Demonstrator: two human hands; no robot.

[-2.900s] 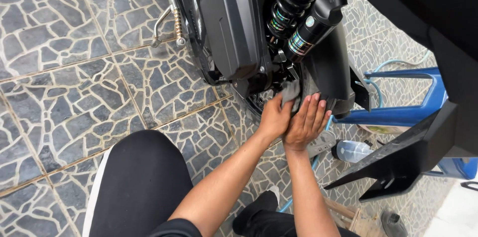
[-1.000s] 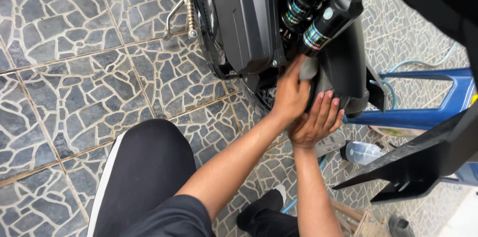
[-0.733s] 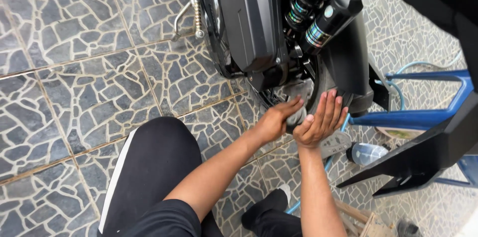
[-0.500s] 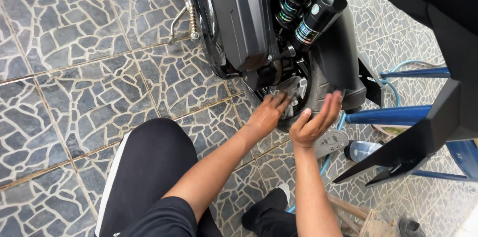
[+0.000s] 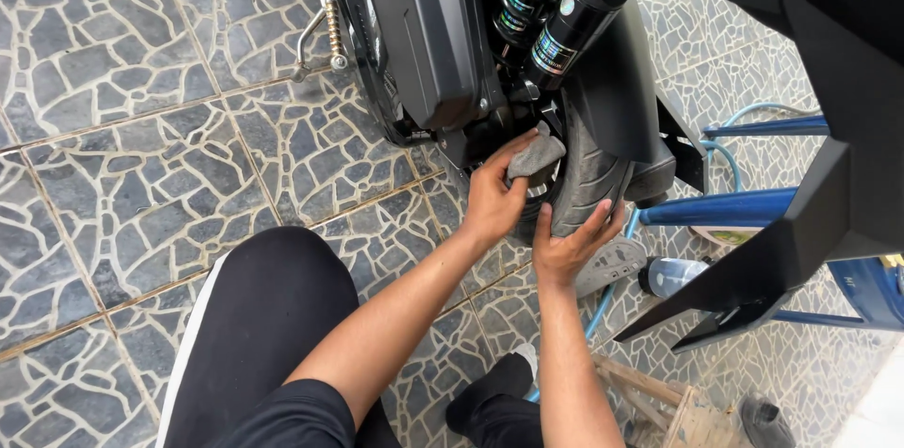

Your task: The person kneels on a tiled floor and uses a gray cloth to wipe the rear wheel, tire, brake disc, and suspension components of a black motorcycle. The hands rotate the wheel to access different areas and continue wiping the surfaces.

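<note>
A black scooter's rear end fills the top of the head view, with its engine cover (image 5: 428, 34), two black shock absorbers (image 5: 551, 6) and rear tyre (image 5: 589, 170). My left hand (image 5: 492, 199) presses a grey cloth (image 5: 533, 156) against the wheel hub just below the shocks. My right hand (image 5: 570, 246) rests flat on the lower tread of the tyre, fingers spread, holding nothing. My knee in black trousers (image 5: 254, 316) is at the lower left.
Stone-pattern floor tiles (image 5: 141, 128) lie to the left. The side stand spring (image 5: 334, 34) hangs by the engine. A blue metal frame (image 5: 744, 208), a light blue hose (image 5: 617, 279), a clear bottle (image 5: 673, 276), black body panels (image 5: 800, 232) and a wooden piece (image 5: 659, 392) crowd the right.
My left hand has risen back to the hub with the cloth. My right hand has moved onto the tyre's lower tread. The view has shifted slightly.
</note>
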